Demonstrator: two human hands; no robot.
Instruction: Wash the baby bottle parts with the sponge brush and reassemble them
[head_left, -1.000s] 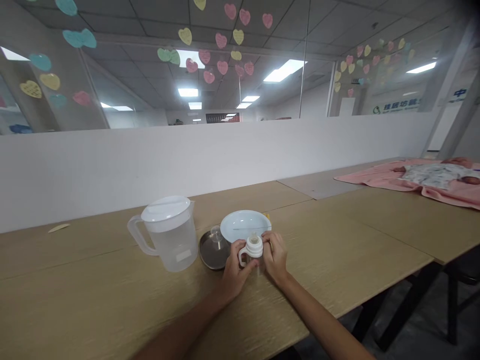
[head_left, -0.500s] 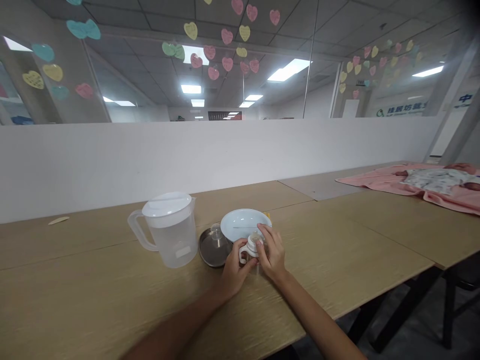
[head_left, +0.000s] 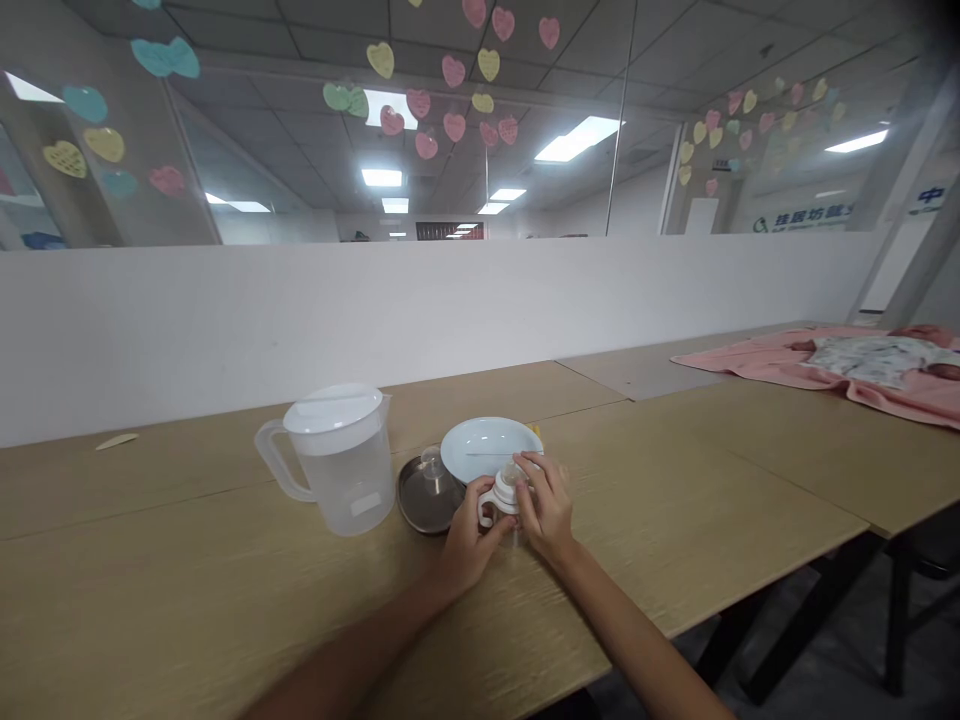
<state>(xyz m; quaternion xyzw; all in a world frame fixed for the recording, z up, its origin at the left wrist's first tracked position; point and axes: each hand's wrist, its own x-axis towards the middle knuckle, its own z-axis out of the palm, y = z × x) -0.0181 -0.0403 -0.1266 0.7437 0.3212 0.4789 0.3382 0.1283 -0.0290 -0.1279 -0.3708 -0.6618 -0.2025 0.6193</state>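
A baby bottle [head_left: 507, 490] with a white collar, a white side handle and a clear nipple stands upright between my hands, near the table's front. My left hand [head_left: 471, 535] is wrapped round its lower left side, by the handle. The fingers of my right hand [head_left: 550, 505] are bent round the collar and nipple from the right. Just behind the bottle is a white bowl [head_left: 480, 440] with a thin stick-like thing across it. To the left, a round metal tray [head_left: 420, 510] carries a clear dome-shaped cap [head_left: 432, 462].
A clear plastic pitcher [head_left: 349, 480] with a white lid stands left of the tray. A flat pale strip [head_left: 118, 441] lies at the far left. On the right, a doll-like figure in patterned clothes [head_left: 862, 360] lies on a pink cloth [head_left: 757, 358]. A white wall [head_left: 450, 310] bounds the wooden table.
The fingers of my right hand have shifted slightly at the top of the bottle. My left hand keeps its hold, and the other things stay in place.
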